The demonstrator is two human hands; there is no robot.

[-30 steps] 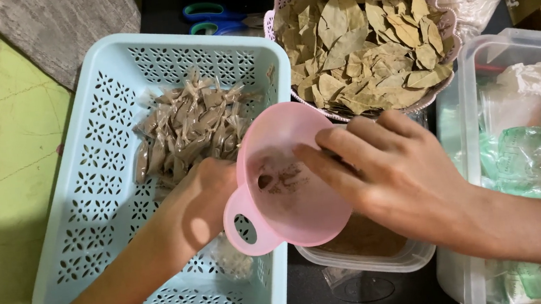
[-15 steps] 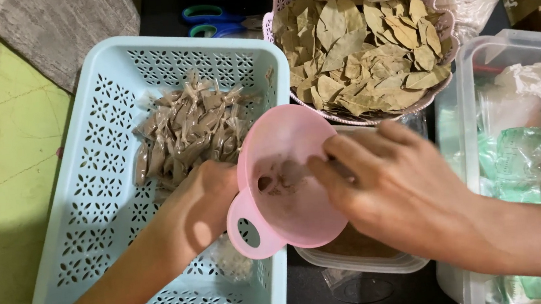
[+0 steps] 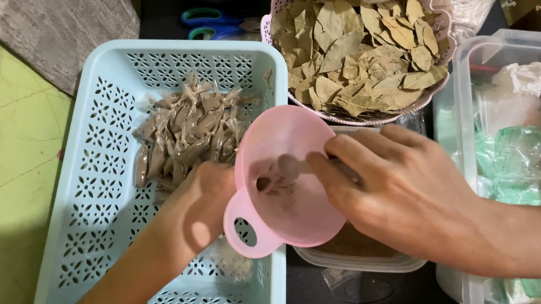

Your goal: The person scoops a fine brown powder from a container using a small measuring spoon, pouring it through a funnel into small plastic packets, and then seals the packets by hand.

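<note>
**Funnel held over the basket, spoon tipping into it**

While the left hand (image 3: 194, 212) grips the pink funnel (image 3: 287, 183) from beneath, its fingers closed round the hidden spout, the right hand (image 3: 406, 192) pinches a small spoon (image 3: 291, 165) and reaches it into the funnel's bowl. The funnel sits above the near right edge of the light blue perforated basket (image 3: 89, 189), partly overlapping a clear plastic tub of brown powder (image 3: 359, 246) just beside the basket.

The funnel's wide mouth faces up and slightly toward the camera, so its long axis runs roughly vertical with the spout pointing down; its looped tab sticks out toward the person. A little brown powder clings around the throat.

What might go wrong, as I judge it: the spout and whatever it feeds are covered by the left hand (a crinkled bit of clear plastic shows below it, too unclear to name), so if the funnel tilts or drifts, powder could miss its mark and fall through the basket's holes. Powder could also clog the narrow throat and pile up, and a nudge from the spoon might knock the funnel off line.

Small filled packets (image 3: 189, 130) lie heaped at the basket's far end, with a pink basket of dried leaves (image 3: 357, 58) beyond.
</note>
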